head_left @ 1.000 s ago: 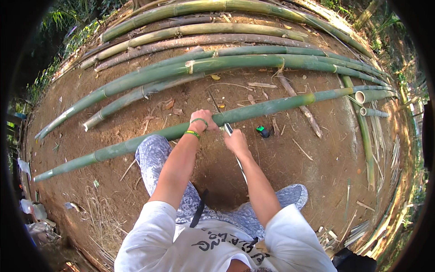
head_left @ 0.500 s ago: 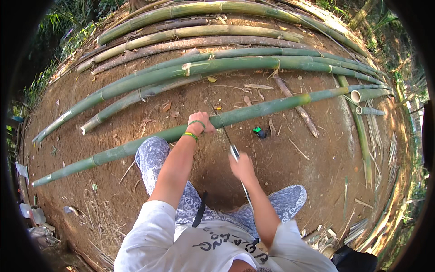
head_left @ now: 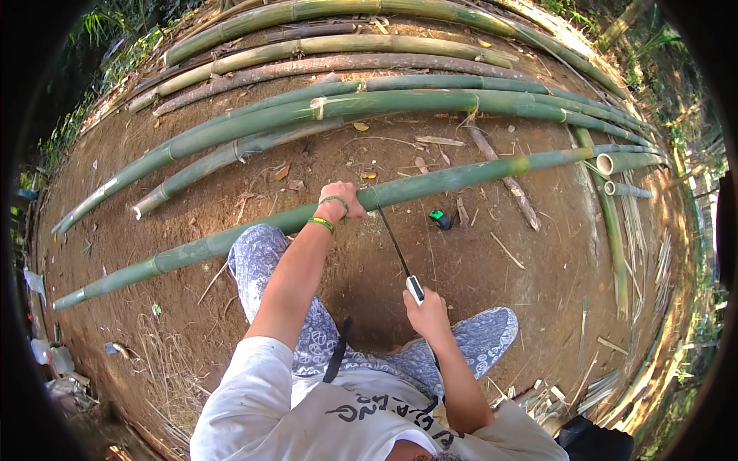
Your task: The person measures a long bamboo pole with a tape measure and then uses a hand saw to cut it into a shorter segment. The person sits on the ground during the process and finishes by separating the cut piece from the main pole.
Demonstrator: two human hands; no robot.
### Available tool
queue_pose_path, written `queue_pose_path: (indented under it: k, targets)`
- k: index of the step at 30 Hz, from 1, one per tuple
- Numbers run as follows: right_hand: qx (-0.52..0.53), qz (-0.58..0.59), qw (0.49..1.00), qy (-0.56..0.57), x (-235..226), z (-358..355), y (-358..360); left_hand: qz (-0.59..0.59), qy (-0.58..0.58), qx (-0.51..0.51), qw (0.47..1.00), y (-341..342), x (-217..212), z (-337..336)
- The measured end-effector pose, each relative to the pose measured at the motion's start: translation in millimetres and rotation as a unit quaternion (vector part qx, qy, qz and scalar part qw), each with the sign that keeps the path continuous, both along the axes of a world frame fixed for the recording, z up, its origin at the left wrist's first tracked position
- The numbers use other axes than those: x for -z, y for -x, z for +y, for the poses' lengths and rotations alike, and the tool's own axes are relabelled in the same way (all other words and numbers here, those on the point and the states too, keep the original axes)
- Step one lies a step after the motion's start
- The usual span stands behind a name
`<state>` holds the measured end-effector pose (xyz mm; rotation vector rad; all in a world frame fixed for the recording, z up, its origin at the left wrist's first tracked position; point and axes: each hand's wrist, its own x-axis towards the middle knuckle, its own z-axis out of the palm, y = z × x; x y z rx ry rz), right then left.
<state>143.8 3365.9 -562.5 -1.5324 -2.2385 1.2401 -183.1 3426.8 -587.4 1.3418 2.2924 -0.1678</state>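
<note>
While the left hand [head_left: 340, 198] clamps its fingers on the bamboo pole [head_left: 461, 175] lying across the dirt, the right hand [head_left: 427, 313] grips a saw [head_left: 400, 257] against it; a green tool [head_left: 440, 220] lies just beyond, more poles [head_left: 400, 100] farther off.

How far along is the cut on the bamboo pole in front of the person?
Done: the near bamboo pole lies on the dirt and the left hand presses it down. In hand: the right hand grips a handsaw whose blade tip meets the pole beside the left hand. Left: the pole looks whole; no separated piece shows, and any groove is too small to tell.
</note>
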Motion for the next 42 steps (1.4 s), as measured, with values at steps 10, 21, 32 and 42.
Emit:
queue_pose_path:
  k: [10, 21, 32, 42]
  targets:
    - [-0.032, -0.014, 0.999, -0.011, 10, 40, 55, 0.002, 0.000, 0.002, 1.000, 8, -5, 1]
    - [-0.019, -0.022, 1.000, -0.003, 31, 56, 68, -0.012, 0.010, 0.030, 0.999, 2, -4, 5]
    - [-0.028, -0.050, 0.998, 0.024, 14, 75, 82, -0.011, 0.024, 0.033, 0.999, -7, -12, 13]
    - [-0.018, -0.042, 0.997, 0.062, -7, 90, 102, -0.006, 0.009, 0.032, 0.999, -10, -14, 20]
